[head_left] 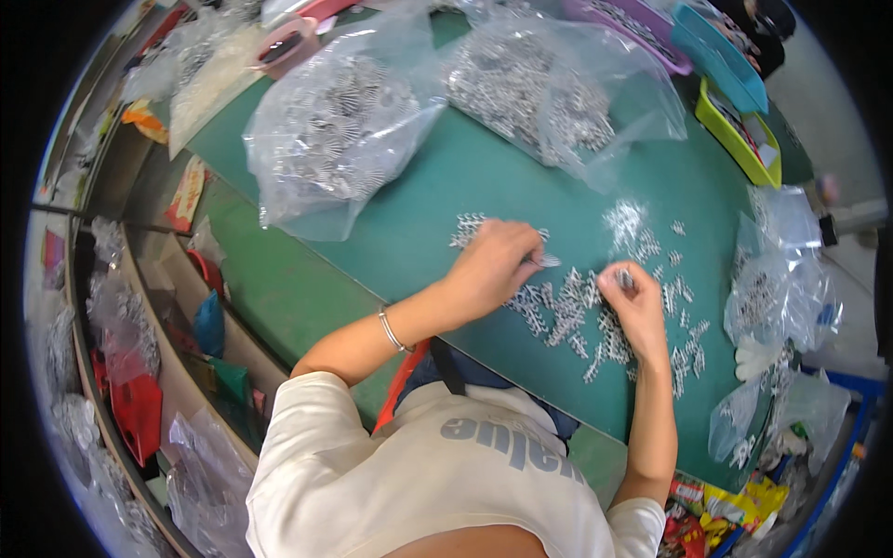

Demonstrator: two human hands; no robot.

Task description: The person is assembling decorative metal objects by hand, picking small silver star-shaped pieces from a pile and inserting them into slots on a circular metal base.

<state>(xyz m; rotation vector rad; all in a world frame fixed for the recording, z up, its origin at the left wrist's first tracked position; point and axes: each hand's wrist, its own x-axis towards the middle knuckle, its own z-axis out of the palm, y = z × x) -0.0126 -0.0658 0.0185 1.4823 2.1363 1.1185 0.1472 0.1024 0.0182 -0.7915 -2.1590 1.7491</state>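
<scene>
Two-handed, seemingly picking through silvery pieces [569,312] with left hand [495,258] and right hand [640,309] fingertip-pinched closed on small ones, likely needing gentle release next.

Green table [400,251], seemingly silver-grey pieces [569,314].

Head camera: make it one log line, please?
left hand: pinching silvery piece; right hand: pinching small piece; green table: loose silvery pieces between hands
</scene>
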